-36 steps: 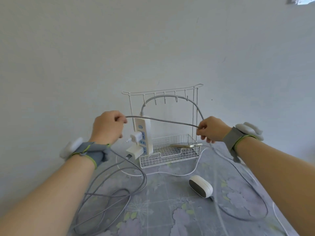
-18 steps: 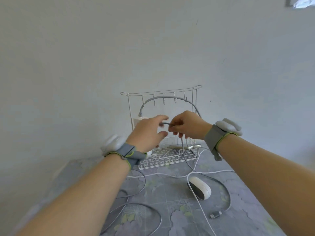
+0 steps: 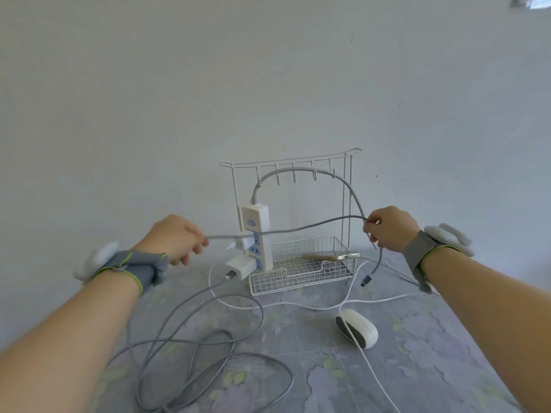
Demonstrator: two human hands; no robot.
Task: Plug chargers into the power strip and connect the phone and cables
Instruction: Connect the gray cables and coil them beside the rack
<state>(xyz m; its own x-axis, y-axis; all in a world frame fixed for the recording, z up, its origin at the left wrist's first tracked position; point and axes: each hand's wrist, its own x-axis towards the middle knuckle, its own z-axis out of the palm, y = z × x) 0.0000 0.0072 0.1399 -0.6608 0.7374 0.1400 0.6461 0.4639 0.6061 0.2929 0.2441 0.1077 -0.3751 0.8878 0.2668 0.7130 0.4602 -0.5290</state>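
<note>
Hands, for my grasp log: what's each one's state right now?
Left hand: grips the gray cable.
Right hand: pinches the same gray cable.

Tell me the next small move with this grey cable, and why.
Probably slide the right hand down the grey cable to its dangling connector: the plug hangs free beside the wire basket, where the phone lies.

1. The rack (image 3: 298, 278) is thin metal wire, white-coated, smooth.
2. The strip (image 3: 255, 216) and charger (image 3: 241, 265) are smooth white plastic.
3. The cable (image 3: 298, 229) looks grey, matt, braided.
4. The wristbands (image 3: 137, 265) are grey cloth.
5. The worktop (image 3: 417, 353) cover is flower-printed, faintly glossy.
</note>
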